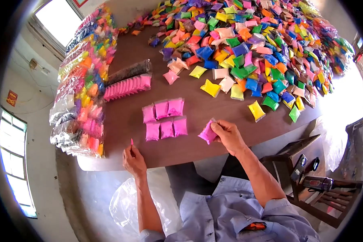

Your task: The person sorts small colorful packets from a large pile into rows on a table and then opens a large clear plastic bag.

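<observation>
Here, a person in a grey-blue shirt (205, 213) sits at a brown table (181, 155) and works with both hands. The right hand (230, 137) pinches one pink packet (207, 132) between thumb and fingers, up over the table near its front edge. The left hand (134, 161) is near the table's front edge too, with its fingers close together on a small pink bit (132, 142). That bit is too small for me to tell what it is.

Between the hands, a little farther back, six pink packets (166, 129) lie in two rows of three. Behind them and to the left is a line of pink packets (127, 88) packed tight side by side, with a dark row (129, 71) just beside it, on the far side.

Along the table's left side runs a tall stack of clear bags (82, 97) full of packets of many colours. A huge heap of loose packets (246, 48), yellow, blue, green, orange and more, covers the back and right.
</observation>
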`<action>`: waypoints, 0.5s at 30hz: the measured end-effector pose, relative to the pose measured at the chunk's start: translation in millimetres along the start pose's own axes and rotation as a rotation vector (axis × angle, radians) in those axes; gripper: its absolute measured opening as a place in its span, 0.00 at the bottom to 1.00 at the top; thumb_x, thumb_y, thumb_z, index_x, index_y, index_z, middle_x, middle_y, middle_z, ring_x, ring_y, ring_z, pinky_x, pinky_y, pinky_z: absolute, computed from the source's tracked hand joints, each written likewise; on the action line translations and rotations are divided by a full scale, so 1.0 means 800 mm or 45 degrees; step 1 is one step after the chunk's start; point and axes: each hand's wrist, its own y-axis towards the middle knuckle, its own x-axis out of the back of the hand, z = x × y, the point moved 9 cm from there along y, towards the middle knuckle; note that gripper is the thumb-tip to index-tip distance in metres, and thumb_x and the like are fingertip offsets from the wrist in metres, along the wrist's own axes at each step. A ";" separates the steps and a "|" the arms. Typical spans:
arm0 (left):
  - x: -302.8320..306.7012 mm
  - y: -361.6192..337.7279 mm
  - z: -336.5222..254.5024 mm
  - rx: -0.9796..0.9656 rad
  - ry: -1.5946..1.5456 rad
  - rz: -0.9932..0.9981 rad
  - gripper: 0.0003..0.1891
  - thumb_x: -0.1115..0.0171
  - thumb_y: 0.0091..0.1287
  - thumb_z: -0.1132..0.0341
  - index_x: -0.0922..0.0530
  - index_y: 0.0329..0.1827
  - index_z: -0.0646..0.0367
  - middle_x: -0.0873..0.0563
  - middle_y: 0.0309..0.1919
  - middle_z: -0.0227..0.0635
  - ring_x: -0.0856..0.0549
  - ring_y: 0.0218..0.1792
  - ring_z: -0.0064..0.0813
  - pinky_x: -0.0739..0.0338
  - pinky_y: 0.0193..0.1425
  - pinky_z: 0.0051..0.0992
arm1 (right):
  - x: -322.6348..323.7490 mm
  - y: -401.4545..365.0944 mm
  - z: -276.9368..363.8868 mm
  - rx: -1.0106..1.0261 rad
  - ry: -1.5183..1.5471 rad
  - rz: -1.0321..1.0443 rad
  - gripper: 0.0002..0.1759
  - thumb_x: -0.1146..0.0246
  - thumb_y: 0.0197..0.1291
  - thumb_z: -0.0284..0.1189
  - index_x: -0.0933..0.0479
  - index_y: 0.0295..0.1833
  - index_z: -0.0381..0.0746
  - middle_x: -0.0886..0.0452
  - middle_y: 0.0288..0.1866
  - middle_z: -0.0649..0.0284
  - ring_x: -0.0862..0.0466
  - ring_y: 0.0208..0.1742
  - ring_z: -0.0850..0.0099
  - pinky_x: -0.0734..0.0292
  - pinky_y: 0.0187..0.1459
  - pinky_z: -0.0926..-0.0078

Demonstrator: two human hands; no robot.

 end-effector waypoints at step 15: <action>-0.001 -0.008 0.003 -0.011 -0.019 0.102 0.09 0.34 0.73 0.66 0.18 0.51 0.59 0.16 0.43 0.42 0.17 0.43 0.45 0.22 0.51 0.42 | 0.008 -0.007 0.007 0.159 -0.091 -0.051 0.14 0.36 0.75 0.30 0.16 0.59 0.32 0.12 0.46 0.64 0.13 0.46 0.77 0.14 0.49 0.75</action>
